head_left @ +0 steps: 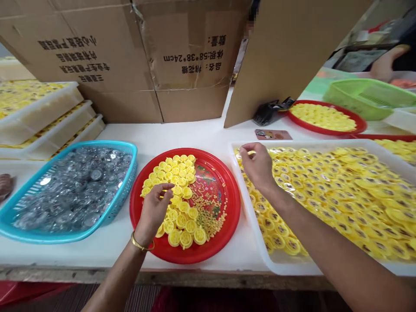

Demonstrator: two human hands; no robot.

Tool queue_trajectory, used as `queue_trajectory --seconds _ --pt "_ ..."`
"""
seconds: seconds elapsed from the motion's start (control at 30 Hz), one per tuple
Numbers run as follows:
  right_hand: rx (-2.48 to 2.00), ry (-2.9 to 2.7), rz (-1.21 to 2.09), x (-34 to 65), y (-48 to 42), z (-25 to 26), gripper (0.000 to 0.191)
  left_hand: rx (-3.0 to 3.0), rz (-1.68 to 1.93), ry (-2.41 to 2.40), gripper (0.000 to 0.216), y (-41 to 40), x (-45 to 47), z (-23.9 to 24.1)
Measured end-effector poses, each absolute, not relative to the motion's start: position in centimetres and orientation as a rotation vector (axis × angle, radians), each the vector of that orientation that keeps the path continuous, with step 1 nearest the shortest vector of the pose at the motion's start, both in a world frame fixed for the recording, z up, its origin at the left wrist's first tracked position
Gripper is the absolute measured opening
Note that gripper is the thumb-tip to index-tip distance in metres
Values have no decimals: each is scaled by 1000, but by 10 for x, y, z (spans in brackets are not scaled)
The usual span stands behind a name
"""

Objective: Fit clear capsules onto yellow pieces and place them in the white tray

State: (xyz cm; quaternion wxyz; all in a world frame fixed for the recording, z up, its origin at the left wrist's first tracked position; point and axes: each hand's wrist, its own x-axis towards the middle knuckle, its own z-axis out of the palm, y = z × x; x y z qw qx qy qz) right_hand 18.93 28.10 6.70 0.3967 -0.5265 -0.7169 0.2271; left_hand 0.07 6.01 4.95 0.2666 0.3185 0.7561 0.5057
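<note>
My left hand [155, 208] hovers over the red round tray [224, 216], fingers pinched together on a small yellow plastic piece among the yellow flower-shaped pieces [177, 208] laid out there. My right hand [256, 164] reaches to the far left corner of the white tray [276, 262], which is full of finished yellow pieces [341, 195]. Its fingers are pinched on one yellow piece. A gold bangle sits on my left wrist.
A blue basket [19, 229] of clear round parts stands at the left. Stacked white trays [48, 130] lie far left. Cardboard boxes [146, 56] wall off the back. Another red tray [325, 125], a green basket [367, 97] and another person's arm [386, 60] are at the right.
</note>
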Motion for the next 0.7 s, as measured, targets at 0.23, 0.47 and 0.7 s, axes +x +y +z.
queue_trajectory --seconds 0.23,0.47,0.7 --pt "-951 -2779 474 115 214 53 33 1105 1286 2035 23 64 10 51" --pt "-1067 -2771 388 103 205 36 43 1089 1270 2091 21 49 -1 39" --pt "-1098 -2635 517 102 205 21 44 1114 1267 2089 21 53 0 37"
